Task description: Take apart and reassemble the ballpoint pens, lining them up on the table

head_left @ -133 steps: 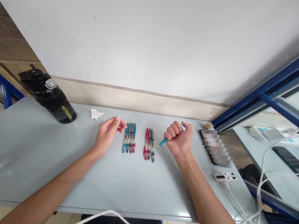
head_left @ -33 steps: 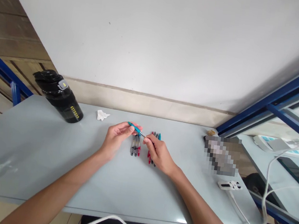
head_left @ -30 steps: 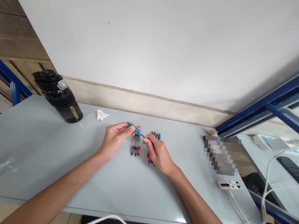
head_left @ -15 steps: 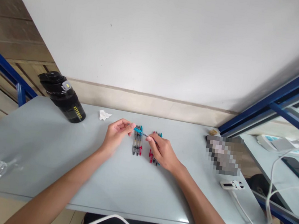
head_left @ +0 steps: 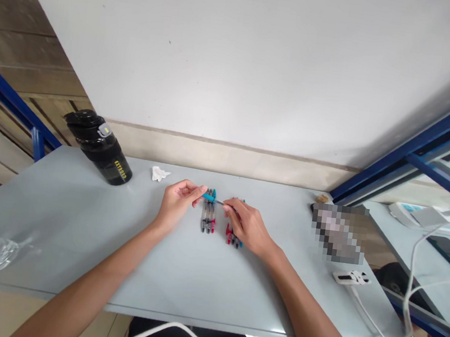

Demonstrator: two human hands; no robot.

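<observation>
Teal pen [head_left: 209,197] moved left, opp. ends clamped in L fingers [head_left: 197,192] & R fingers [head_left: 234,209]

Yellow lettering [head_left: 120,170] near base of black bottle [head_left: 98,147]: begins "EXTRO", last letters unclear.

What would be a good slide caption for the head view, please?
Left hand and right hand hold a blue pen between them; two groups of pens lie on the grey table.
</observation>
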